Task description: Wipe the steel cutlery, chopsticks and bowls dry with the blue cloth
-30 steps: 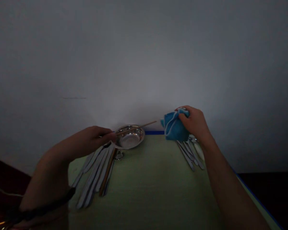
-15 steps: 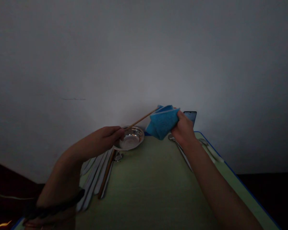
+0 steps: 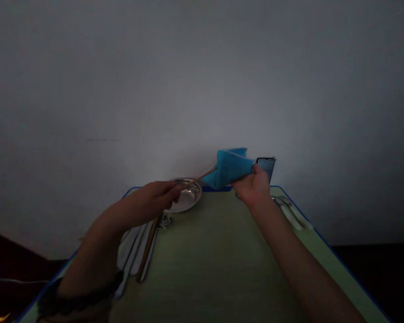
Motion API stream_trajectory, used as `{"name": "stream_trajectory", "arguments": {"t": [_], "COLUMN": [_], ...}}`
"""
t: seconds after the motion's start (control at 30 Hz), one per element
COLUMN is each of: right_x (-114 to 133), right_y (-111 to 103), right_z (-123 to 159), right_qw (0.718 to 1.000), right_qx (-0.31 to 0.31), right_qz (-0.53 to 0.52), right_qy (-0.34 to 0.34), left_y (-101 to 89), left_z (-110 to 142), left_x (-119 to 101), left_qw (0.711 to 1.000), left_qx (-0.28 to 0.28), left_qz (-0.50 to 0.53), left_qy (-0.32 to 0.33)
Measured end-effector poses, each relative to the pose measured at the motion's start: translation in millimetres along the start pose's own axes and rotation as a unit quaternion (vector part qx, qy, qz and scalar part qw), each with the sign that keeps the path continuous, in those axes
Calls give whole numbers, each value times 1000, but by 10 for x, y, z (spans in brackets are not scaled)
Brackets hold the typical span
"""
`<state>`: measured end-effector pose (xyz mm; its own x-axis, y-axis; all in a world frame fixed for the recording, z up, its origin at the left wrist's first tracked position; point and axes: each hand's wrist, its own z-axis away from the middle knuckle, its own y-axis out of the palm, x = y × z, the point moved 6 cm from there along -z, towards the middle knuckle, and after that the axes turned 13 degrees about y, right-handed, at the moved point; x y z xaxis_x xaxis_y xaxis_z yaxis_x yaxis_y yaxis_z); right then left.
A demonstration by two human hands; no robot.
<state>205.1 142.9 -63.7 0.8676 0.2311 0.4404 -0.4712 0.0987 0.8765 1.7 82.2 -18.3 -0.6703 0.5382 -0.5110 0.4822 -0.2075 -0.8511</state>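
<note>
Dim pale wall [image 3: 202, 89] behind; light green surface [image 3: 215, 255] with blue edging set close against it. Left hand [image 3: 164, 195] pinched a thin wooden stick [image 3: 202, 175], chopstick-like, by its near end, apparently so that most of its length stood free. Tip met a folded blue cloth [image 3: 234, 165]; could not tell whether it lay inside a fold. Right hand [image 3: 254, 185] gripped the cloth from below, thumb at its right edge, other fingers mostly hidden, likely so the fabric backed the tip softly.

Steel bowl [image 3: 189, 197] sat at the back, beneath the stick; contact unclear. Flat metal cutlery [image 3: 132, 251] and a brown stick [image 3: 147, 253] lay side by side at left, white-handled utensils [image 3: 290, 216] at right, probably grouped for reach. Phone [image 3: 266, 166] stood upright beyond the right hand, screen facing the person, perhaps for viewing.
</note>
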Motion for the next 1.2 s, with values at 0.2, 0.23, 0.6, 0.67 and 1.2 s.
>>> {"name": "stream_trajectory", "arguments": {"t": [0.2,0.23,0.6,0.67,1.2], "right_x": [-158,-192,-495,-405,-372], "right_y": [76,64,-89,-89,185], "right_z": [-10,-19,-64,-53,88], "right_qw": [999,999,993,992,981], "right_qx": [9,-4,-67,-83,74], "right_qz": [34,42,94,90,137], "right_qy": [-9,-11,20,-5,113], "left_y": [216,252,551,562,279], "left_z": [-170,-194,-244,-229,-261], "left_x": [-140,-153,-458,-494,-163], "left_qw": [995,994,974,974,993], "left_qx": [15,17,42,47,-30], "left_qz": [-88,-96,-205,-196,-111], "left_qy": [49,57,89,101,15]}}
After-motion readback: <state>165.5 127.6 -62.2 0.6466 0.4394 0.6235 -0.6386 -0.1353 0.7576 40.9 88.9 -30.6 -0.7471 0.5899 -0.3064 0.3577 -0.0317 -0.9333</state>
